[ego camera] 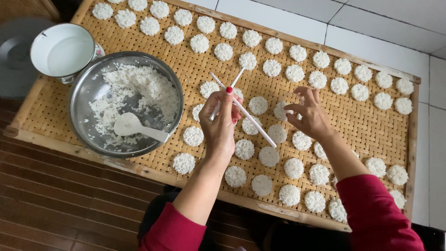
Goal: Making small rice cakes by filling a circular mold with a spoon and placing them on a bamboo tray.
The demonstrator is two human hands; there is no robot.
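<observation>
Evidently left hand (219,124) clamped white chopsticks (242,111) mid-shaft; right hand (310,116) fingers apart, pinching nothing, over rice cake (280,110): likely soft, crumbly; lift by edges.

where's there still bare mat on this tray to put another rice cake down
Bare weave on the woven tray lies right of the right hand, between the upper and lower rows of rice cakes. A smaller patch lies between the steel bowl and left hand. The lower rows are crowded.
</observation>
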